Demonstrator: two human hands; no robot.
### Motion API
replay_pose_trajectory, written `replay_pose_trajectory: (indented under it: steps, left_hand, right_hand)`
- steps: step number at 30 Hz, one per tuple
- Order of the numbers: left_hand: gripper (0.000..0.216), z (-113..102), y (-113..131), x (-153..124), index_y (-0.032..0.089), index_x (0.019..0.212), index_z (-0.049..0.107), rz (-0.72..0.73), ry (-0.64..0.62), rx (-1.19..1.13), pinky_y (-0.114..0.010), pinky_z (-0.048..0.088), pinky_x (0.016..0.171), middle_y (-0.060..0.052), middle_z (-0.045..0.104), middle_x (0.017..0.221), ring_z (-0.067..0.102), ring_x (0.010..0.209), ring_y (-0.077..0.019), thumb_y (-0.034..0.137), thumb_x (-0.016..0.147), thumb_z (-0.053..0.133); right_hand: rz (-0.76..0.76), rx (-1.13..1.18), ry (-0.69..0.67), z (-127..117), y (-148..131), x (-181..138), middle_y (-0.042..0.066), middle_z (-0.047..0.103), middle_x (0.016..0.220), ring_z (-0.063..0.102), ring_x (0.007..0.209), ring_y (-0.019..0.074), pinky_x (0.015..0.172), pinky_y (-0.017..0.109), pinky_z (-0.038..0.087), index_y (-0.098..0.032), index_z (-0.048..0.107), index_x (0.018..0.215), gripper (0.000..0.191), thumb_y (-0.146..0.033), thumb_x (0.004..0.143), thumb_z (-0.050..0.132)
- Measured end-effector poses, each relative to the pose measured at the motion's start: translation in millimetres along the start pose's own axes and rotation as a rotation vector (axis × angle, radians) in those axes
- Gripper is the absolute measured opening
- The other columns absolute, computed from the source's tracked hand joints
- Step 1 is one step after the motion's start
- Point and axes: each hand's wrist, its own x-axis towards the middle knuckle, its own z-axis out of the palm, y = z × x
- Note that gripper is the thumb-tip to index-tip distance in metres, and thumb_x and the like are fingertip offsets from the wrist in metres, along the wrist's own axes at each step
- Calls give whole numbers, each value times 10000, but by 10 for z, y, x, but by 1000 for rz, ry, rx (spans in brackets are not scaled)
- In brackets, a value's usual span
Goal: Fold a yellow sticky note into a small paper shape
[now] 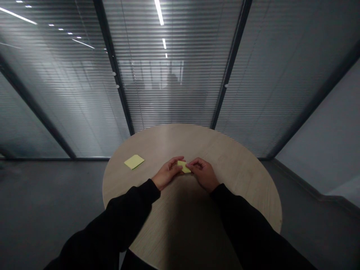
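A small yellow piece of paper [183,166] lies between my two hands near the middle of the round wooden table [239,168]. My left hand [166,176] pinches its left side with fingers curled. My right hand [204,174] pinches its right edge with thumb and forefinger. Both arms wear black sleeves. A second yellow paper, a flat square pad or sheet [134,161], rests on the table to the left, apart from my hands.
Glass partition walls with horizontal blinds [174,75] and dark frames stand just behind the table. Grey floor [42,202] surrounds the table on both sides. A low wall base runs along the right.
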Motion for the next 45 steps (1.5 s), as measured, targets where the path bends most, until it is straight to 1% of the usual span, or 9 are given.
replay_pose_trajectory:
  steps: [7,12,15,19,23,29,34,38,45]
  left_hand:
    - [686,-41,-28,28,222,1394,525,81,22,26,-315,485,875,-99,648,1206,655,943,-169,251,768,804]
    - [335,-62,-32,58,167,1039,629,115,158,65,-253,472,776,-48,695,966,645,822,-132,264,761,789]
    - [232,-81,-31,76,150,943,650,98,192,112,-242,462,727,-35,691,842,627,736,-121,266,770,752]
    - [304,-110,-16,76,148,1039,690,122,142,192,-249,461,709,-25,681,783,621,698,-126,195,741,734]
    - [360,-122,20,47,155,1109,698,98,120,359,-212,333,528,45,573,604,423,476,-63,280,780,772]
    - [364,-74,67,36,132,950,717,150,173,247,-262,479,745,-67,731,926,639,781,-140,414,746,826]
    - [409,-33,57,25,140,948,671,103,187,129,-250,487,735,-47,736,880,654,748,-125,387,692,875]
    - [413,-14,55,26,145,982,650,107,173,69,-248,499,755,-46,740,924,667,763,-117,356,705,872]
    - [601,-15,55,41,166,1225,593,108,133,29,-296,527,824,-90,742,1053,694,826,-147,286,707,874]
  right_hand:
    - [-108,39,65,29,-8,-8,7,673,768,641,668,167,601,274,508,-218,622,929,301,-440,792,772]
    - [-187,-132,29,-13,18,1,64,721,904,674,758,192,680,312,540,-198,738,960,195,-346,874,644]
    - [-296,-253,35,-63,10,13,63,715,964,665,846,195,745,316,524,-208,769,961,206,-226,862,589]
    - [-372,-295,8,-118,-5,25,65,709,1020,658,932,201,812,327,510,-226,765,1034,241,-213,881,579]
    - [-338,-244,-30,-142,-35,24,78,704,1055,664,948,209,819,332,527,-227,763,1026,199,-304,892,638]
    - [-230,-201,-44,-143,-71,12,71,729,972,675,878,210,814,341,541,-209,755,889,220,-421,829,745]
    - [-58,-43,-55,-117,9,19,57,743,902,676,803,192,771,326,535,-195,708,868,316,-474,757,804]
    - [-4,20,-53,-85,72,27,28,714,796,648,704,160,671,281,507,-195,656,892,339,-462,753,814]
    - [-15,72,-45,-70,68,43,50,719,936,670,808,163,749,289,527,-191,649,1046,403,-396,742,817]
